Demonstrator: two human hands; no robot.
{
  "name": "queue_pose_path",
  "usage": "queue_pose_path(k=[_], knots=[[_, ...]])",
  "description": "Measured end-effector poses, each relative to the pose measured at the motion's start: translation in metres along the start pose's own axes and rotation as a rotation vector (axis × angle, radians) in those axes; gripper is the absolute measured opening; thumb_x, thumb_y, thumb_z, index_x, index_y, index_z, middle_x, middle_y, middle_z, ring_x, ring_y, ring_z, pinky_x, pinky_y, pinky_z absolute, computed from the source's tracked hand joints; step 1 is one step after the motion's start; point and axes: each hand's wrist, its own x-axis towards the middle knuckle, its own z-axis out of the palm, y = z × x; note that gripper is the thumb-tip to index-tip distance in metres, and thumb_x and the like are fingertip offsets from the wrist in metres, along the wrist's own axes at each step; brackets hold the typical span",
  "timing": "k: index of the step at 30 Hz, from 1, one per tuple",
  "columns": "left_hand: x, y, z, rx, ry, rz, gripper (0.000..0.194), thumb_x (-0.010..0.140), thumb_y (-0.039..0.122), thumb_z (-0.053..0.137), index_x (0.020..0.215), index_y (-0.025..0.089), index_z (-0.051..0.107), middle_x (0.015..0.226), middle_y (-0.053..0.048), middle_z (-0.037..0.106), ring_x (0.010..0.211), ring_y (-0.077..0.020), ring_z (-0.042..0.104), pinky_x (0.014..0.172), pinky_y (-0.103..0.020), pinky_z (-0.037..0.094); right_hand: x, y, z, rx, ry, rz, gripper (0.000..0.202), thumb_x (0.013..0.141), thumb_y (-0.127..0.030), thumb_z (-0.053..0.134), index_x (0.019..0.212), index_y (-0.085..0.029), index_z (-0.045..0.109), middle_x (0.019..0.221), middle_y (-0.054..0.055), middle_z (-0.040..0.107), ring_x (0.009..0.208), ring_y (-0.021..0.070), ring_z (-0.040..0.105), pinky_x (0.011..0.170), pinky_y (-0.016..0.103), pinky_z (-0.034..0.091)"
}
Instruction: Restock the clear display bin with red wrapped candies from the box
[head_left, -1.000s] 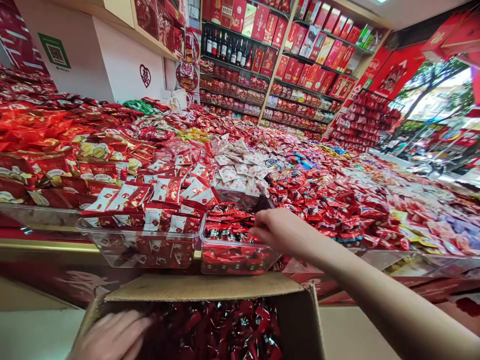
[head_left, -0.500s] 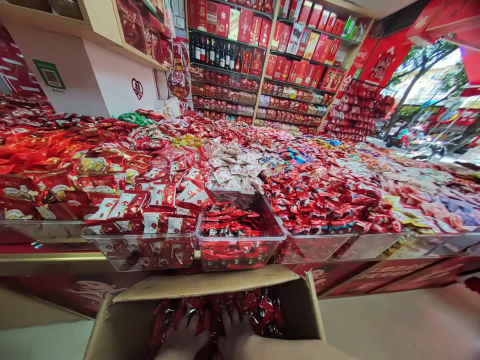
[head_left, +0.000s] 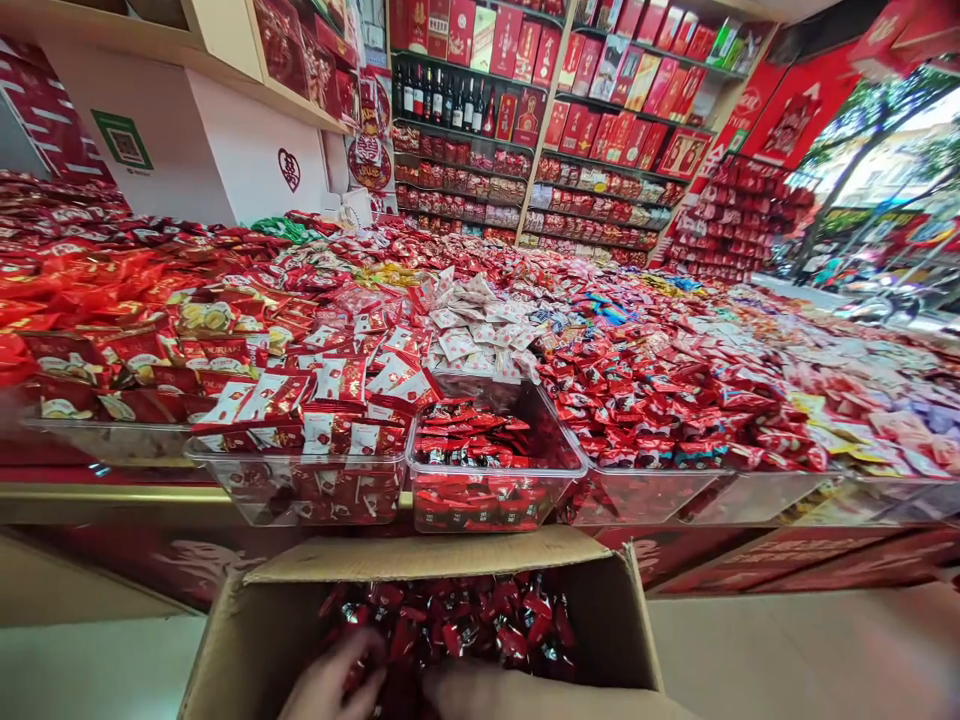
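Observation:
An open cardboard box (head_left: pixel 645 620) stands in front of me, partly filled with small shiny red snack packets (head_left: pixel 517 640). Inside it at the left, my left hand (head_left: pixel 334 675) is among the packets, its fingers bent and the thumb apart from them. Red wrapping shows in that gap, but no firm grip is visible. My right hand (head_left: pixel 465 688) reaches low into the middle of the box, blurred, with its fingers hidden. Just beyond the box, a clear plastic bin (head_left: pixel 499 462) holds similar red packets, below its rim.
Another clear bin (head_left: pixel 300 462) with red-and-white packets (head_left: pixel 341 380) adjoins on the left. Heaped packets in bins cover the long counter, with white packets (head_left: pixel 480 330) behind. Shelves of red boxes and bottles (head_left: pixel 442 98) line the back. Pale floor (head_left: pixel 810 650) lies at right.
My hands have shifted from lying spread on the packets: the left is lower and curled, the right deeper and blurred. More packets show beyond them. The view has swung slightly left.

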Motion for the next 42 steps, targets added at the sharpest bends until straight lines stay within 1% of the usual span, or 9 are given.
queue_pose_path(k=[4,7,11,15,18,21,31,37,42], knots=[[-0.005,0.022,-0.005,-0.37,0.124,-0.115,0.035,0.076,0.04,0.053,0.107,0.026,0.043,0.093,-0.002,0.067,0.089,-0.0194,0.061,0.08,-0.028,0.046,-0.01,-0.007,-0.001,-0.052,-0.014,-0.009,0.05,0.062,-0.008,0.059,0.112,-0.009,0.055,0.103,0.017,0.064,0.089,0.0302,0.062,0.069,0.04,0.053],[-0.011,0.045,-0.01,-0.803,0.162,-0.364,0.04,0.075,0.041,0.056,0.11,0.027,0.044,0.081,0.001,0.069,0.068,-0.0168,0.065,0.059,-0.027,0.052,-0.017,-0.01,-0.012,-0.096,0.001,-0.037,0.038,0.06,-0.009,0.06,0.097,-0.011,0.063,0.094,0.014,0.067,0.085,0.0283,0.063,0.069,0.038,0.053],[-0.021,0.064,-0.021,-1.23,0.199,-0.549,0.045,0.06,0.024,0.075,0.101,0.023,0.056,0.076,0.001,0.069,0.064,-0.0143,0.064,0.057,-0.025,0.052,-0.038,-0.007,-0.036,0.0,0.156,0.057,0.024,0.063,-0.012,0.053,0.085,-0.012,0.064,0.08,0.014,0.068,0.076,0.0264,0.064,0.064,0.034,0.05],[-0.031,0.06,-0.029,-1.216,0.134,-0.573,0.033,0.063,0.022,0.073,0.094,0.021,0.06,0.071,0.001,0.068,0.06,-0.0124,0.063,0.054,-0.023,0.05,-0.065,-0.001,-0.05,0.59,0.424,0.016,0.02,0.063,-0.014,0.049,0.082,-0.016,0.057,0.073,0.006,0.064,0.064,0.0165,0.058,0.055,0.025,0.042],[-0.035,0.061,-0.029,-1.147,-0.008,-0.504,0.028,0.065,0.023,0.071,0.091,0.021,0.061,0.075,0.0,0.069,0.063,-0.0135,0.063,0.059,-0.024,0.05,-0.075,-0.001,-0.052,1.279,0.431,-0.078,0.019,0.063,-0.021,0.055,0.081,-0.016,0.05,0.066,-0.001,0.055,0.051,0.0075,0.044,0.048,0.02,0.036],[-0.031,0.073,-0.025,-1.099,-0.047,-0.427,0.04,0.061,0.022,0.074,0.099,0.023,0.061,0.093,-0.004,0.07,0.081,-0.0209,0.065,0.073,-0.032,0.05,-0.078,-0.005,-0.05,1.617,0.427,-0.106,0.027,0.059,-0.022,0.063,0.08,-0.016,0.047,0.064,-0.004,0.051,0.047,0.0045,0.036,0.045,0.018,0.031],[-0.012,0.09,-0.016,-0.862,-0.098,-0.27,0.028,0.063,0.026,0.073,0.089,0.024,0.066,0.077,0.003,0.07,0.072,-0.0137,0.062,0.067,-0.022,0.049,-0.083,-0.01,-0.045,1.14,0.711,-0.221,0.017,0.077,-0.03,0.055,0.079,-0.014,0.062,0.068,0.0,0.059,0.061,0.0092,0.05,0.058,0.019,0.04],[-0.017,0.104,-0.023,-1.123,-0.219,-0.485,0.043,0.053,0.028,0.078,0.094,0.024,0.067,0.076,-0.004,0.073,0.071,-0.0171,0.065,0.068,-0.025,0.048,-0.081,-0.002,-0.042,0.695,1.089,-0.408,0.022,0.079,-0.017,0.048,0.094,-0.016,0.065,0.091,0.009,0.066,0.082,0.014,0.06,0.072,0.022,0.047],[-0.015,0.123,-0.029,-1.023,-0.073,-0.46,0.025,0.044,0.027,0.082,0.067,0.024,0.071,0.064,0.0,0.071,0.061,-0.0164,0.062,0.059,-0.025,0.049,-0.097,-0.008,-0.053,0.963,1.074,-0.338,0.026,0.074,-0.012,0.049,0.095,-0.02,0.064,0.101,0.007,0.063,0.094,0.0152,0.057,0.083,0.027,0.045]])
